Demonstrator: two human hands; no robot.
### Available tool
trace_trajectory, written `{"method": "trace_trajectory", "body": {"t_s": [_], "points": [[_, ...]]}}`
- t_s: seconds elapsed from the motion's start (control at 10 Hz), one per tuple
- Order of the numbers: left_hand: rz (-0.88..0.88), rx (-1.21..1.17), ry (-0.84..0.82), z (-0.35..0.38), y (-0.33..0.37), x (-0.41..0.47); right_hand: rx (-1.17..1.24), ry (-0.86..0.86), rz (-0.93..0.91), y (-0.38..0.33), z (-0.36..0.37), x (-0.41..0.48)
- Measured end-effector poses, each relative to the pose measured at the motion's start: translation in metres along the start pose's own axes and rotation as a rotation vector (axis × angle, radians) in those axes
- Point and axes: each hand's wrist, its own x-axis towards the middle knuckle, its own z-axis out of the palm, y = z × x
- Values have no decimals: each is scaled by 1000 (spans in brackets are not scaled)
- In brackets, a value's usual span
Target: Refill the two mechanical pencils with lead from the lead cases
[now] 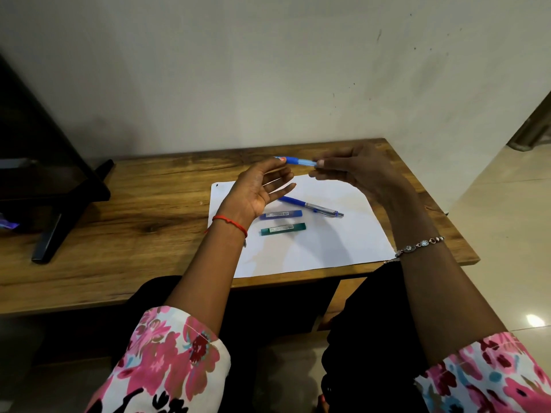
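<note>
A light-blue mechanical pencil [299,161] is held level above the table between both hands. My left hand [258,190], palm up, pinches its tip end with thumb and forefinger. My right hand [360,171] pinches the other end. A second, dark-blue mechanical pencil [310,206] lies on the white paper sheet [334,242]. Below it on the sheet lie two lead cases: a blue lead case [280,215] and a green lead case [283,228], side by side and both shut as far as I can see.
The wooden table [143,216] stands against a pale wall. A black stand with angled legs [56,204] occupies the table's left part. The table's right edge drops to a tiled floor [512,222]. My knees are under the front edge.
</note>
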Motion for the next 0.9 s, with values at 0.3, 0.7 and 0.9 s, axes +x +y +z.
{"method": "trace_trajectory", "body": {"t_s": [0.3,0.7,0.9], "points": [[13,323,195,-1,-6,13,-831,81,-9,15,1,10],[33,331,280,-6,-7,9,-1043,77,141,34,6,18],[192,482,354,-10,-12,-2,-976,186,118,38,5,22]]}}
